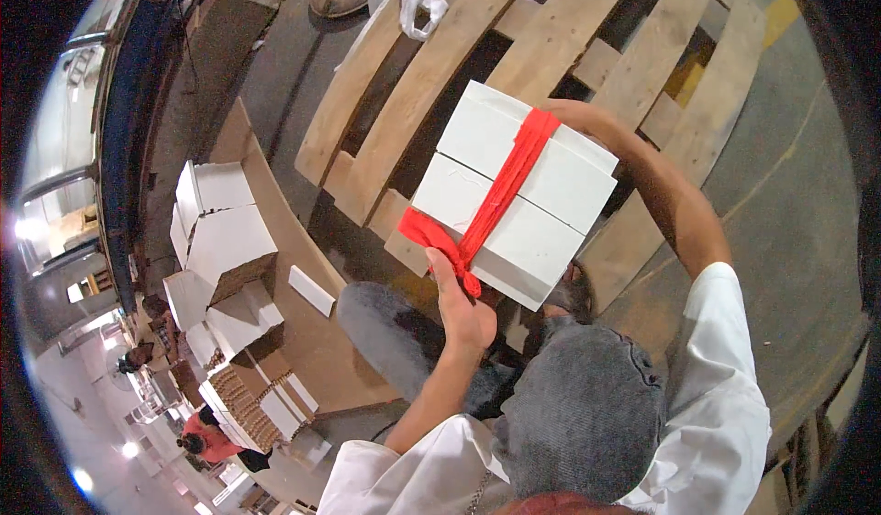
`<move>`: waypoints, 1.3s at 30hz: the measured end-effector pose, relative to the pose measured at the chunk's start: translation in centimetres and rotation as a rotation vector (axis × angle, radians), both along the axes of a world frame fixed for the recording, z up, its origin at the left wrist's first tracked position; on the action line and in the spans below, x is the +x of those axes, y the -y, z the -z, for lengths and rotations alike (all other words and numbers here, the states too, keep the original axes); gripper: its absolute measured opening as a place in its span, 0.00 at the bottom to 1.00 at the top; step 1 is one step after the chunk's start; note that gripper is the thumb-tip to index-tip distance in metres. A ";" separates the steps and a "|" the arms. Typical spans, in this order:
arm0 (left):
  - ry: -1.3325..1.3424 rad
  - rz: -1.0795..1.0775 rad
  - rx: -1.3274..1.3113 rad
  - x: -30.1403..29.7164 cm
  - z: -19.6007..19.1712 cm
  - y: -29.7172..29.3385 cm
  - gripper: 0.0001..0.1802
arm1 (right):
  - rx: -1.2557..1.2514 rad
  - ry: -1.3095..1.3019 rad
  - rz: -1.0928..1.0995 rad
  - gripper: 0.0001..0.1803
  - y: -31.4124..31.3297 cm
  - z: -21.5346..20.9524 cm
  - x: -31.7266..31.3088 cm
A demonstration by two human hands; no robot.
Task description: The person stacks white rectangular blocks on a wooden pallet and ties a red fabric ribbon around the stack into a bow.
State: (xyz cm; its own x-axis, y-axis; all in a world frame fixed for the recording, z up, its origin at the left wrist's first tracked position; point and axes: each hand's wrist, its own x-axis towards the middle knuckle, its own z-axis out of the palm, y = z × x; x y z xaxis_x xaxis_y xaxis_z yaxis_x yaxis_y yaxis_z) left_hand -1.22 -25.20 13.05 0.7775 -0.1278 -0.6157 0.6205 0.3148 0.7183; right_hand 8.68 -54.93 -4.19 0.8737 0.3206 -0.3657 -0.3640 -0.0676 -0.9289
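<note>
Over the slatted wooden pallet, I've got the boxy, smooth white bundle, crumpled red band stretched across; left hand grasping its near edge, right hand behind, fingers hidden, grip I can't tell.

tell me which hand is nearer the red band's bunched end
Left. The left hand touches the bunched end of the red band; the right hand is at the far edge of the white boxes, partly hidden behind them.
</note>
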 end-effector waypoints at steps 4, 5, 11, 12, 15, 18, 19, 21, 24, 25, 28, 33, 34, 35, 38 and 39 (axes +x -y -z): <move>0.037 -0.045 -0.119 0.0 0.2 0.3 0.35 | 0.071 0.000 0.138 0.32 -1.3 -0.7 -0.6; 0.039 -0.055 -0.124 -0.2 0.2 0.3 0.35 | 0.085 -0.026 0.173 0.32 -1.6 -0.9 -0.8; 0.055 -0.134 -0.167 0.0 -0.4 1.2 0.36 | 0.017 -0.167 0.361 0.29 -3.4 -4.0 -0.2; 0.066 -0.116 -0.159 0.2 0.2 1.1 0.38 | -0.059 -0.159 0.378 0.29 -2.8 -4.8 0.0; -0.055 -0.172 -0.106 0.3 2.0 0.5 0.42 | -0.520 -0.145 0.281 0.37 -1.8 -12.3 0.6; -0.036 -0.182 -0.083 1.5 3.2 2.5 0.48 | -0.793 -0.041 0.282 0.39 -0.6 -15.8 1.3; 0.032 -0.136 -0.124 1.9 5.0 2.2 0.48 | -0.887 0.024 0.315 0.38 -0.7 -17.2 1.4; 0.026 -0.173 -0.109 3.0 8.4 1.9 0.41 | -1.065 0.150 0.364 0.37 -1.8 -18.8 0.8; -0.074 -0.056 -0.100 3.3 6.9 3.4 0.39 | -1.160 0.302 0.426 0.32 -2.7 -15.4 -0.7; -0.196 -0.178 -0.004 3.3 6.3 3.3 0.35 | -1.164 0.390 0.457 0.31 -3.3 -14.9 -0.3; -0.099 -0.127 -0.096 2.7 6.6 0.3 0.34 | -0.845 0.346 0.298 0.26 -2.0 -14.8 0.7; -0.094 -0.102 -0.087 2.3 5.7 0.8 0.42 | -0.209 -0.152 0.267 0.25 5.6 -6.1 0.5; -0.131 -0.144 -0.067 2.3 5.6 1.7 0.40 | -0.234 -0.172 0.224 0.23 6.3 -4.5 0.1; -0.173 -0.190 -0.038 2.2 5.4 2.2 0.37 | -0.152 -0.126 0.160 0.24 6.4 -2.6 -0.2; -0.110 -0.176 -0.047 2.7 5.3 2.3 0.37 | -0.062 0.107 0.326 0.25 3.8 -1.0 -2.0; -0.102 -0.181 -0.014 2.9 5.0 1.9 0.37 | -0.057 0.113 0.405 0.26 2.3 -1.3 -2.1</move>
